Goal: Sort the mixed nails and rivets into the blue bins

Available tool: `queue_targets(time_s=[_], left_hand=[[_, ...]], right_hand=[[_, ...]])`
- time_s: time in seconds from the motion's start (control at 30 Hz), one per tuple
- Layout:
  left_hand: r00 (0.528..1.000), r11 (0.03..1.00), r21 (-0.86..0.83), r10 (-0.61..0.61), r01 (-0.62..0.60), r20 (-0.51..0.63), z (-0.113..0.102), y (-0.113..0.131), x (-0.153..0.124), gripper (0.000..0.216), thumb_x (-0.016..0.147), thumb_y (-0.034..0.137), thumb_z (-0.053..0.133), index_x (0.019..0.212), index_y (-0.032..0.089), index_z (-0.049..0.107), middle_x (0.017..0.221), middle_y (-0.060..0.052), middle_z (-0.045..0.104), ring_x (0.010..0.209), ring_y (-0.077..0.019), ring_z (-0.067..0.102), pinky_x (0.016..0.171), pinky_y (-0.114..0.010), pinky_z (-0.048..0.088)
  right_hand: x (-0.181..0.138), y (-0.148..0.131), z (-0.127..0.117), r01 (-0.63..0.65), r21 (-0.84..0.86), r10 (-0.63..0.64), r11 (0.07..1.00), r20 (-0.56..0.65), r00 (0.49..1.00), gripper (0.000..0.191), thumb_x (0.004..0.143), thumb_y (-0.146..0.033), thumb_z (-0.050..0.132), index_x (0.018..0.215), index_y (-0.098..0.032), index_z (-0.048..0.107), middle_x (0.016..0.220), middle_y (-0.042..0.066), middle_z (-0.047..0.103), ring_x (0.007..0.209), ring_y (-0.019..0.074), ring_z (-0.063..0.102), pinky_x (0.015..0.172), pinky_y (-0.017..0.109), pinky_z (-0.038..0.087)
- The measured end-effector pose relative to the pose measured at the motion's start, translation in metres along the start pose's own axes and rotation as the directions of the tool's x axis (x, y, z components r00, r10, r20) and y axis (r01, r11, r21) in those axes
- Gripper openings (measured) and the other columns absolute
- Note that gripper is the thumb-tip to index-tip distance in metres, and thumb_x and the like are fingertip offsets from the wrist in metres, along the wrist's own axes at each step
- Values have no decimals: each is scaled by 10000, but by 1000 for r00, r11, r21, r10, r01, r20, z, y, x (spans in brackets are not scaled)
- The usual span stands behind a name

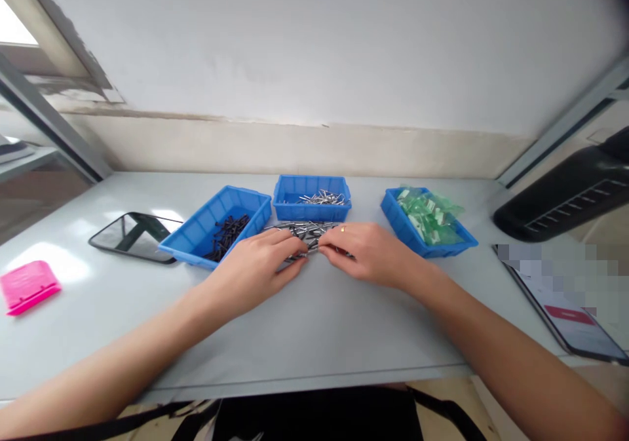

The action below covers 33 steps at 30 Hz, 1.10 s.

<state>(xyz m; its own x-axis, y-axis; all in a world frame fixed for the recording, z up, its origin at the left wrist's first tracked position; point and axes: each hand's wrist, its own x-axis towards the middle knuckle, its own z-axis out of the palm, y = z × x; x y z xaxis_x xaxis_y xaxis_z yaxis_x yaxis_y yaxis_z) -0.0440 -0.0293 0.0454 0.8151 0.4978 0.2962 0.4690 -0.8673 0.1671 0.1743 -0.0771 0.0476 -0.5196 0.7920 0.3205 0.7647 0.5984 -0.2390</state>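
Note:
A loose pile of silver metal pins (307,231) lies on the grey table in front of the middle blue tray (311,206). My left hand (255,267) rests at the pile's left side, fingers curled onto the pins. Opposite it, my right hand (366,251) has its fingertips pinched at the pile's right side; a ring shows on one finger. The two hands' fingertips almost meet over the pins. What exactly each pinch holds is too small to make out.
A left blue tray (196,234) holds dark screws, the middle tray holds silver pins, a right blue tray (407,231) holds green-and-clear packets. A phone (135,236) and a pink box (27,286) lie at left. A tablet (570,310) lies at right.

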Motion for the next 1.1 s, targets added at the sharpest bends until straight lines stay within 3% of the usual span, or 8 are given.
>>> queue_targets(time_s=[0.13, 0.23, 0.37, 0.6, 0.73, 0.9, 1.1], left_hand=[[996, 999, -34, -1, -2, -86, -2, 2, 0, 195, 923, 282, 476, 909, 195, 650, 884, -29, 661, 838, -165, 624, 731, -275, 497], [989, 998, -55, -6, -3, -148, -5, 4, -1, 173, 918, 271, 494, 936, 191, 645, 922, -32, 659, 843, -159, 624, 735, -270, 497], [989, 996, -87, 13, -26, -148, -6, 4, -3, 158, 923, 256, 497, 952, 189, 637, 903, -29, 644, 839, -156, 617, 742, -270, 491], [990, 994, -99, 33, -47, -138, -6, 6, -4, 127, 928, 237, 496, 973, 193, 605, 885, -21, 628, 828, -153, 599, 732, -268, 474], [988, 993, -100, 47, -62, -148, -7, 6, -4, 121, 927, 236, 498, 971, 193, 602, 879, -18, 626, 831, -153, 597, 729, -263, 467], [991, 996, -74, 33, -42, -130, -4, 4, -3, 104, 912, 223, 511, 937, 189, 606, 862, -7, 620, 810, -148, 592, 704, -256, 454], [995, 997, -70, 29, -36, -96, -4, 3, -2, 113, 903, 222, 508, 933, 192, 612, 867, -1, 625, 814, -147, 593, 704, -257, 448]], right_hand=[[1, 1, -1, -52, 12, 52, 999, 22, 998, 211, 960, -224, 425, 926, -180, 629, 900, 30, 697, 797, 155, 609, 685, 263, 384], [1, 2, 0, -23, 8, 22, 1000, 75, 997, 204, 959, -217, 426, 899, -179, 618, 887, 30, 692, 775, 152, 607, 669, 261, 376], [2, 1, 3, 2, -7, -1, 1000, 124, 992, 214, 961, -231, 423, 862, -176, 605, 831, 28, 679, 744, 154, 606, 649, 263, 371], [3, 0, 1, -37, 31, 32, 999, 140, 990, 198, 961, -229, 441, 966, -177, 632, 939, 45, 705, 849, 173, 637, 707, 267, 409], [3, -2, 2, -1, 30, -2, 1000, 107, 994, 224, 975, -233, 422, 1016, -175, 634, 960, 62, 707, 868, 178, 646, 721, 270, 420], [2, 2, 1, 33, -10, -32, 999, 56, 998, 226, 966, -229, 433, 938, -159, 646, 881, 55, 702, 795, 174, 645, 682, 270, 418], [-1, 2, 2, 133, 55, -128, 990, -85, 988, 204, 964, -235, 455, 991, -176, 648, 947, 26, 727, 835, 160, 660, 712, 257, 446]])
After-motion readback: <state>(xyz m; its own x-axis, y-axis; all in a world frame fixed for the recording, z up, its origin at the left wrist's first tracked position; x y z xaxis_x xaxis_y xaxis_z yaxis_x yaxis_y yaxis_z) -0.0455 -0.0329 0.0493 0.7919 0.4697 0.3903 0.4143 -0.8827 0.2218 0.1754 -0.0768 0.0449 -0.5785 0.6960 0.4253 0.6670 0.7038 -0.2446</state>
